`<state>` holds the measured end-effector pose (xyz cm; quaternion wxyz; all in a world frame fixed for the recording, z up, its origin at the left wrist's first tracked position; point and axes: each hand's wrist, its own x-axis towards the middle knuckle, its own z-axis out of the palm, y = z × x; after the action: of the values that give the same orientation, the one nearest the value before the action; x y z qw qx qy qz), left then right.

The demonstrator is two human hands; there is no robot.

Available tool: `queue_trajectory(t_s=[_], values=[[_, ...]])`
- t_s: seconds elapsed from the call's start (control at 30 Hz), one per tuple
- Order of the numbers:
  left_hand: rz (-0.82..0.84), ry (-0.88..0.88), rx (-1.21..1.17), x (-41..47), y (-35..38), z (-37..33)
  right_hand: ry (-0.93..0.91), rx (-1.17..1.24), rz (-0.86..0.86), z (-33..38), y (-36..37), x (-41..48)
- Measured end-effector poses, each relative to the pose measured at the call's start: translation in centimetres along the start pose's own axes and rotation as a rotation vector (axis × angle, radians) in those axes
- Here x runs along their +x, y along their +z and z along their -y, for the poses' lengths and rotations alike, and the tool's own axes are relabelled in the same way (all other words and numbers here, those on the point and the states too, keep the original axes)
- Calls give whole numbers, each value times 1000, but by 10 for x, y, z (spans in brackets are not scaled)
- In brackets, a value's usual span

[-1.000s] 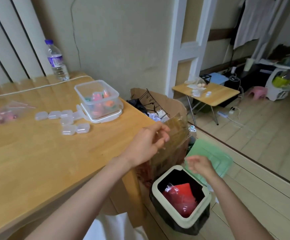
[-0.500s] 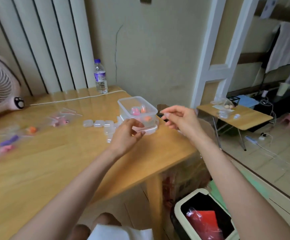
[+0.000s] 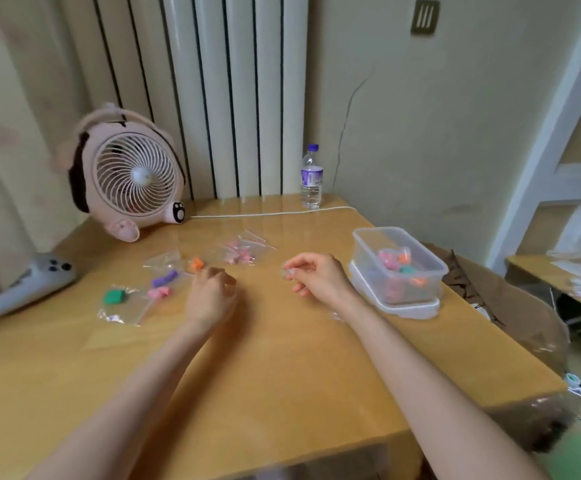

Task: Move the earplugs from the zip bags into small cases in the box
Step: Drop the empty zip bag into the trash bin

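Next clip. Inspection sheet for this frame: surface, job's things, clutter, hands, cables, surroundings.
Surface: wooden table, glossy.
Job's things: zip bags holding green, purple, pink and orange earplugs lie left of centre; clear box near the right edge sits on what looks like its lid, with coloured pieces inside; small cases not plainly seen.
Clutter: pink fan, water bottle, grey controller.
Hands: left hand and right hand are over the table with fingers curled; blur hides whether either holds anything.
Cables: white cable runs from beside the fan along the back, past the bottle.
Surroundings: radiator, cracked wall, low side table at right.
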<state>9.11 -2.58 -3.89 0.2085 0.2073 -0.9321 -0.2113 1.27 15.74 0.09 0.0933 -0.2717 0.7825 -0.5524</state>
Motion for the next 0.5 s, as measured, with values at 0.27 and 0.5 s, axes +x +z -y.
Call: queue_trajectory(t_s=[0.27,0.5], values=[[-27,-100,207,49,5,32,21,2,55,-2,37,25],[-132,10,429,64,16,37,11,84,48,-17,42,19]])
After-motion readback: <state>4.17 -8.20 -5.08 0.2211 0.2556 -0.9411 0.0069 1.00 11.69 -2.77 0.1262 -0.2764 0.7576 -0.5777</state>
